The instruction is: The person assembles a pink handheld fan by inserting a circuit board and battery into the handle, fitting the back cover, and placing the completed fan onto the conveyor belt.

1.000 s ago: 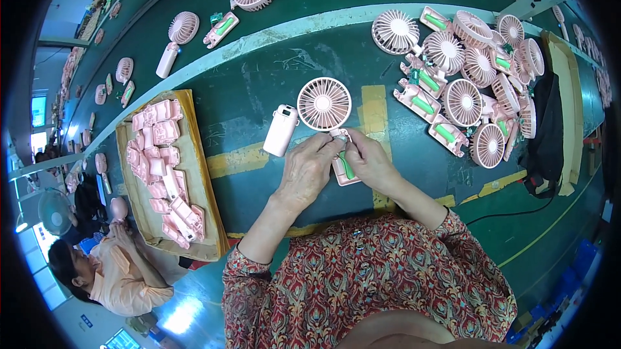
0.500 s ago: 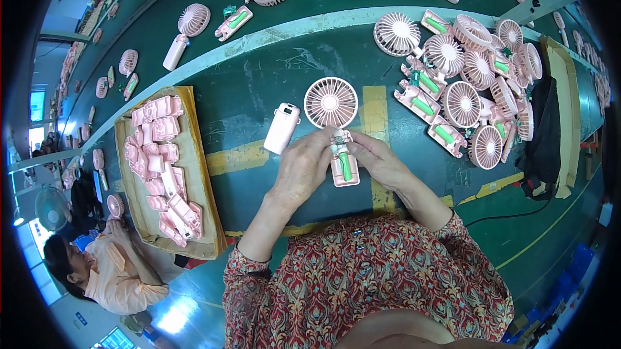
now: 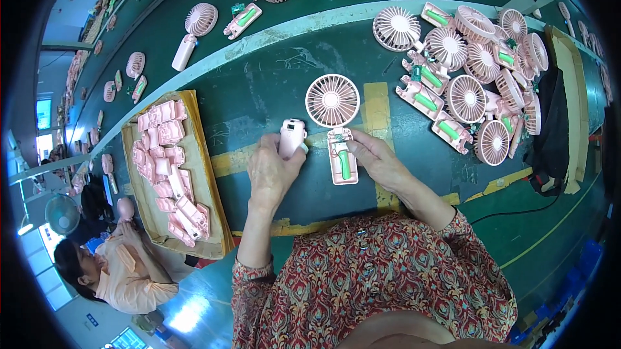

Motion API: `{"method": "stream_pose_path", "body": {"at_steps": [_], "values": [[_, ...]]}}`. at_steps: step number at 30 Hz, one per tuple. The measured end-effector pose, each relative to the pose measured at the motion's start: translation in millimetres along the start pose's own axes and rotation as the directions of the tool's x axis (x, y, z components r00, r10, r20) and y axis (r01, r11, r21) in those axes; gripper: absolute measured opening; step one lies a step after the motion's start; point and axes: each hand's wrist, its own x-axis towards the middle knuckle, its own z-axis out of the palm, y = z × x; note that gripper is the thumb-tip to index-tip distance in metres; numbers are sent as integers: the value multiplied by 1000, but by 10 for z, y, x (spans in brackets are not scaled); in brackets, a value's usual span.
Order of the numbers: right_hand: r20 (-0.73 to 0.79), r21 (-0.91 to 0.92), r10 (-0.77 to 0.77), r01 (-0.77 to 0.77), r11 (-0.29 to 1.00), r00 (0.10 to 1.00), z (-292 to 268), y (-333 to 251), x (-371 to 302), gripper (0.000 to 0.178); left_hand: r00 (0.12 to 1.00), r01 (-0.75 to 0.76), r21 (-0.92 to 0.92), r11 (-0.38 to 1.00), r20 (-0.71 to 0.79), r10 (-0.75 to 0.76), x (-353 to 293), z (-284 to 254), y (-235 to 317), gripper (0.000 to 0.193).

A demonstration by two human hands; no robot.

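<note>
Counter dark green, scuffed, crossed by strips of yellow tape. Cardboard tray on its left side, piled with pink plastic shells. Heap of pink fans on the right, several handles uncovered and showing green cells. Left hand curled round a pale pink casing, thumb along its right side, dark slot at the casing's upper end; cannot tell whether it is lifted clear. Right hand has thumb and fingertips against the upper right edge of an uncovered handle — firm pinch or light touch, cannot tell. That handle belongs to the single fan lying mid-counter between the hands, round head pointing away from the wearer. Inside the handle: green cell lengthwise, thin wires above it near the neck.
</note>
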Motion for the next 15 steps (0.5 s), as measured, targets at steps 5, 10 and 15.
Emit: {"method": "stream_pose_path", "body": {"at_steps": [5,10,15], "values": [[-13,-37,-70,70,997,997,30,41,-6,32,986,-147,-299,943,33,164,-393,88,221,45],[-37,-190,-93,85,978,995,43,49,-19,31,958,-279,-187,942,19,287,-436,249,259,56],[-64,-274,-217,192,942,974,69,95,-34,32,949,-316,-30,948,8,316,-459,211,417,49]]}}
